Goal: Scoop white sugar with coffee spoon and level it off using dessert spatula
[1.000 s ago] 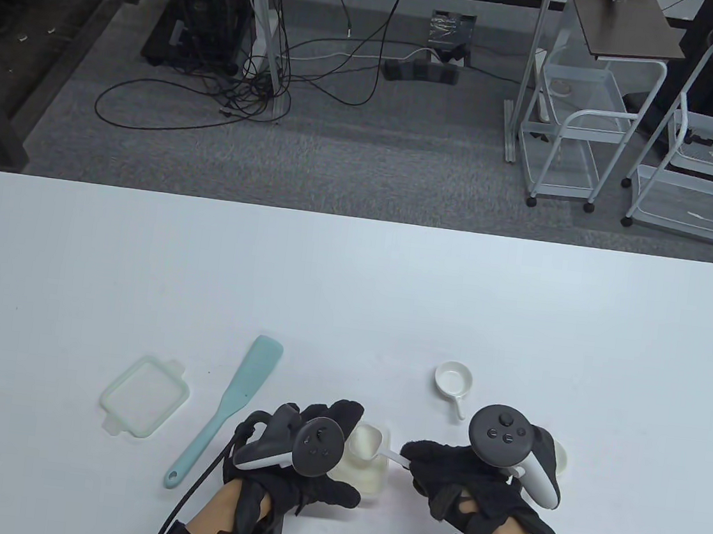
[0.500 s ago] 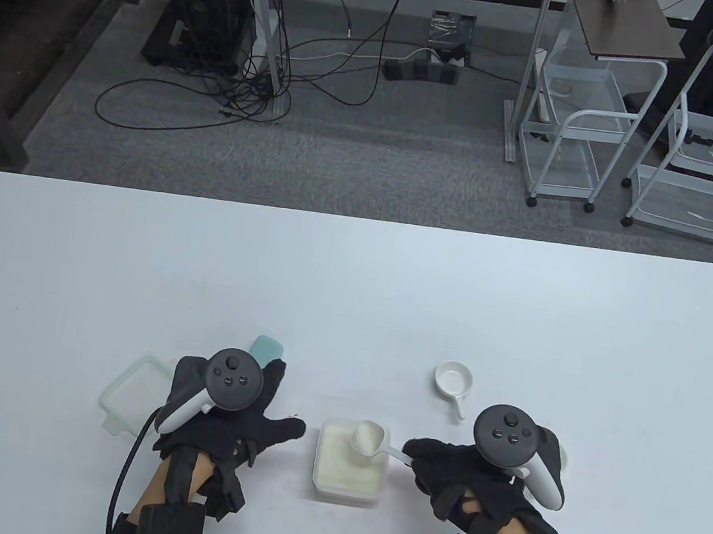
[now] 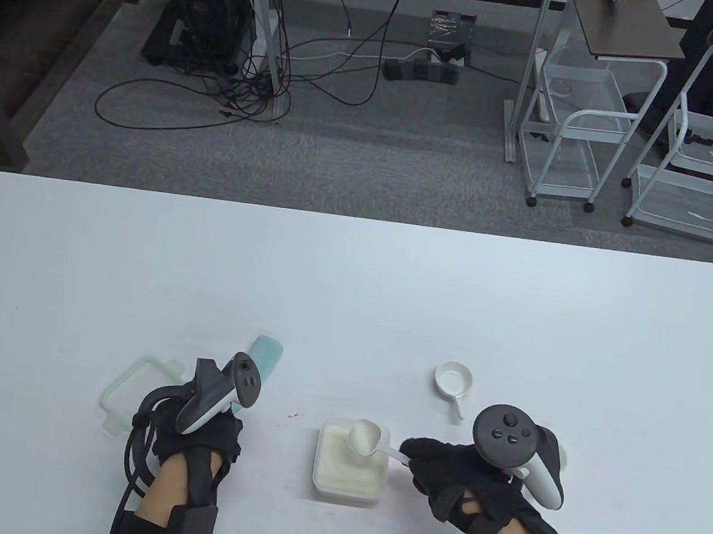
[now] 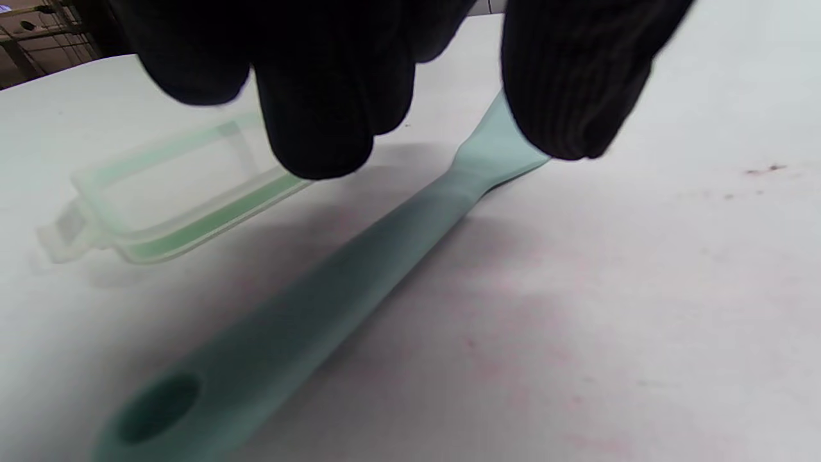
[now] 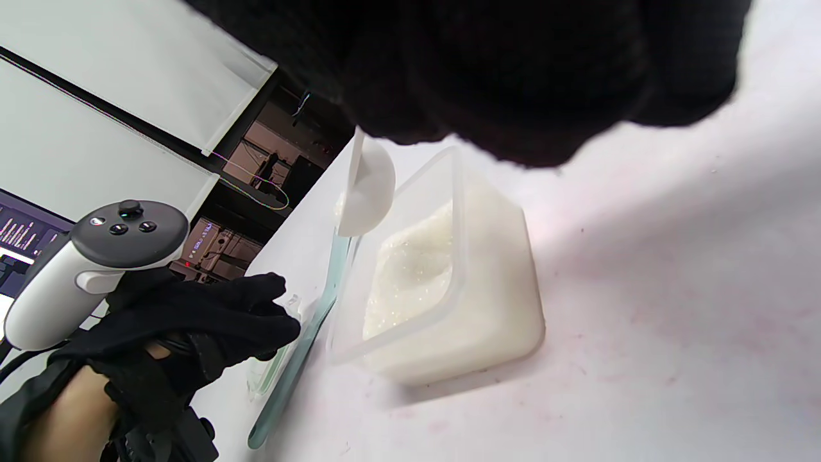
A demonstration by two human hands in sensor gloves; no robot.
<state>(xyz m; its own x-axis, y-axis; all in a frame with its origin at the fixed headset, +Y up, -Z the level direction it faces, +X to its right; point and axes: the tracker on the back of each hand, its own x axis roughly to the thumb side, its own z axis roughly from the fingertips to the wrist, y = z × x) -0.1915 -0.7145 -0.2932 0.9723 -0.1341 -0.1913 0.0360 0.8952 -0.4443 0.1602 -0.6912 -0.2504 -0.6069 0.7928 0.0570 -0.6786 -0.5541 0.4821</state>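
Table view: right hand [image 3: 467, 479] pinches the coffee spoon [image 3: 369, 441], bowl heaped over the sugar tub [image 3: 350, 465] on the desk [image 3: 353, 292]. A wobble there would likely spill grains.

Left wrist view: left hand [image 4: 385, 70] hovers over the spatula [image 4: 359, 256], fingers [image 4: 321, 115] spread, holding nothing. A clumsy grab could skid it into the lid [image 4: 173, 192].

Right wrist view: white sugar [image 5: 417, 269] fills the tub. No legible writing anywhere.
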